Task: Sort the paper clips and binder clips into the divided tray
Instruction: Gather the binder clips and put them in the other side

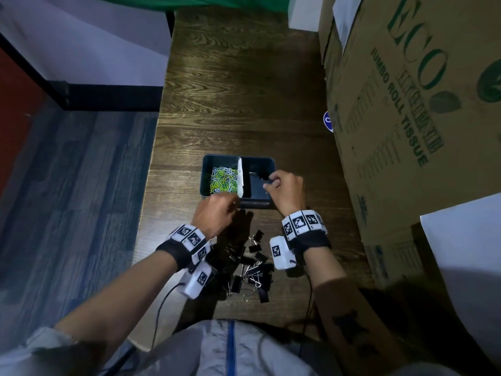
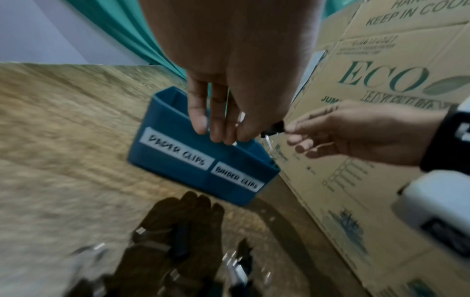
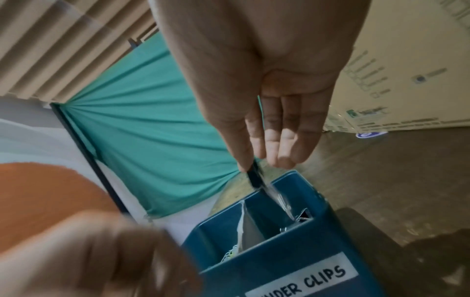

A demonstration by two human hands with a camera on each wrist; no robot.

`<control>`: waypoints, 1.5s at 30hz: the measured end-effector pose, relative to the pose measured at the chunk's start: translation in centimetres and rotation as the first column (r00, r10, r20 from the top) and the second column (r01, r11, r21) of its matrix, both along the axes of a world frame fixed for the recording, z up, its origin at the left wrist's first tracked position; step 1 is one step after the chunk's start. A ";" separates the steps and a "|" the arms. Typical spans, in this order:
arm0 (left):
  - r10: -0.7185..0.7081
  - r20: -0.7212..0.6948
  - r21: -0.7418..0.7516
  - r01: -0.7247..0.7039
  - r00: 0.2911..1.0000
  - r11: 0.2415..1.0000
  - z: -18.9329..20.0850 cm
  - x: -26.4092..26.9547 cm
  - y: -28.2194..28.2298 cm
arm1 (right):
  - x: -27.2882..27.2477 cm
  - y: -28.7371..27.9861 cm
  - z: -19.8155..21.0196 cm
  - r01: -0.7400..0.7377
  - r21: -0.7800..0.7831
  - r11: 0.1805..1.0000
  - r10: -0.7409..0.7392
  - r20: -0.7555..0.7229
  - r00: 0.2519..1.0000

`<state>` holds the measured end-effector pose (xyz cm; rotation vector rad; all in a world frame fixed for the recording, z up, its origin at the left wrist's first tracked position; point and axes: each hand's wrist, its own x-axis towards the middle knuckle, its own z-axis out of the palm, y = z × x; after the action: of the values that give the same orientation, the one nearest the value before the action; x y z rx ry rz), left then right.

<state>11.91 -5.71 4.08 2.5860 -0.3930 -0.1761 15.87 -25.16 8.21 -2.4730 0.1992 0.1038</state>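
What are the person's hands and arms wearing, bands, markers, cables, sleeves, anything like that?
Both hands are bare. The left hand and right hand each have a black wristband ringed with white blocks printed with black square marker codes. A white camera box, also marked, hangs under each wrist, with a thin black cable trailing back. Forearms are bare; light grey sleeves start near the elbows.

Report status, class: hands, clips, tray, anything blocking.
Right hand pinches binder clip over tray's right compartment. Left hand at near rim, apparently empty. Binder clip pile remains. Nothing blocking.
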 end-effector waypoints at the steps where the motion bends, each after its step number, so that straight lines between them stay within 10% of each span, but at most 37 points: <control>1: -0.017 -0.045 0.011 0.017 0.999 1.000 -0.7 -0.9 0.7 | -0.2 0.1 0.1 -0.001 0.005 1.000 0.001 0.023 1.000; 8: -0.065 -0.472 0.305 0.232 0.879 0.924 -4.7 -7.3 5.2 | -6.4 -0.4 -5.5 -0.285 -0.010 0.959 0.265 -0.337 0.904; 15: -0.070 -0.430 0.412 0.264 0.900 0.872 -7.1 -9.8 4.7 | -11.0 0.2 -10.0 -0.576 -0.151 0.803 0.382 -0.611 0.693; 45: -0.022 -0.323 0.046 0.039 0.946 0.998 -5.1 -4.8 1.1 | -9.7 0.7 -8.4 -0.153 -0.113 0.982 0.114 -0.297 0.948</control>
<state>7.08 -4.65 -1.05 2.5408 -0.3103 -0.6192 6.13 -24.49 -0.23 -2.5963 0.1666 0.5295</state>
